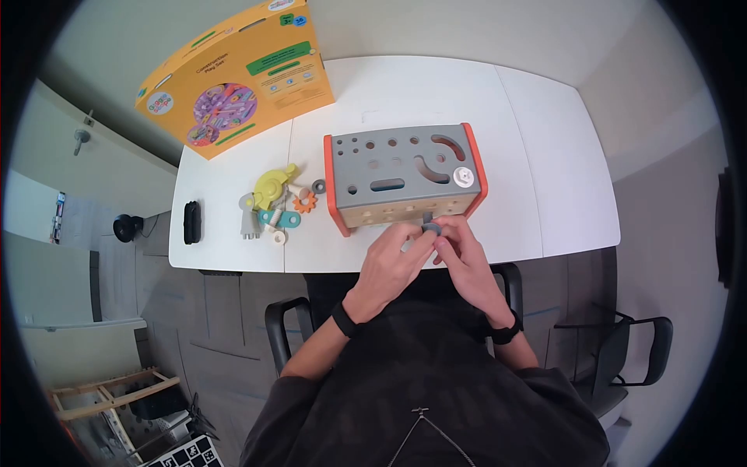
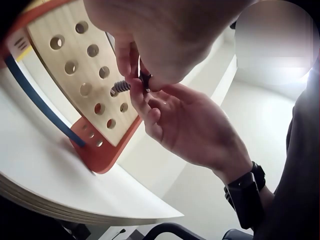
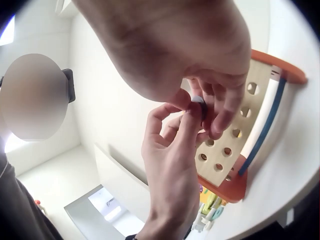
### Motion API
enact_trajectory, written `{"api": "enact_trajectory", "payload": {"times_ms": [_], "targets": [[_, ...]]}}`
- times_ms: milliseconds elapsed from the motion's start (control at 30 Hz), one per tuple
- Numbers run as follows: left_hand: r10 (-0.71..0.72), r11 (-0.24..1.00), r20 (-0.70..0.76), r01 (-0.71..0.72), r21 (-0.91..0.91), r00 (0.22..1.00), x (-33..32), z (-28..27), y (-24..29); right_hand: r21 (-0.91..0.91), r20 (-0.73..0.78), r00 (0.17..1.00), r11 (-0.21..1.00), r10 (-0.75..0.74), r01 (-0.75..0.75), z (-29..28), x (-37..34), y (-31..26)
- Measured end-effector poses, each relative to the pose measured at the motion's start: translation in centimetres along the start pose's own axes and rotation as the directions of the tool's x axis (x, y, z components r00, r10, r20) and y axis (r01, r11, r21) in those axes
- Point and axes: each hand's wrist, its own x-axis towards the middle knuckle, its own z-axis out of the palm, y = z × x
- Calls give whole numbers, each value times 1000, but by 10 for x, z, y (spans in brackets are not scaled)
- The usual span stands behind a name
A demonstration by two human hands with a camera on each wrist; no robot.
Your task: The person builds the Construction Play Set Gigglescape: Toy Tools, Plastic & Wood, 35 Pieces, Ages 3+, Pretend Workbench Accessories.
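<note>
Both hands meet at the front of a toy workbench with a grey top (image 1: 389, 173) and a light wooden front panel (image 2: 65, 60) full of round holes. My left hand (image 1: 393, 261) pinches the head of a grey toy bolt (image 1: 428, 220) between thumb and fingers. From the other side, my right hand (image 1: 468, 268) holds the same bolt with its fingertips. In the left wrist view the threaded shank (image 2: 120, 88) points at a panel hole, its tip right at the hole. A white hexagonal piece (image 1: 464, 177) sits on the workbench top at the right. Fingers hide most of the bolt head.
Left of the workbench lie loose toy parts: a yellow-green piece (image 1: 272, 187), an orange gear (image 1: 305, 202), a teal strip (image 1: 288, 219) and a grey piece (image 1: 249, 224). A yellow box (image 1: 233, 78) stands behind them. A black case (image 1: 191, 222) lies near the table's left edge.
</note>
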Motion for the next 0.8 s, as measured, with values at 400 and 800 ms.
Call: {"api": "enact_trajectory", "payload": {"times_ms": [400,800], "targets": [[-160,979,79,168,-112,984,-7,15,2,-407,-106,982,908,-158,102,-6,12,19],[-315,926,154,339,-167,937,-20,2,0,-937,172,885,206,-433,283,-28,53,-21]]}}
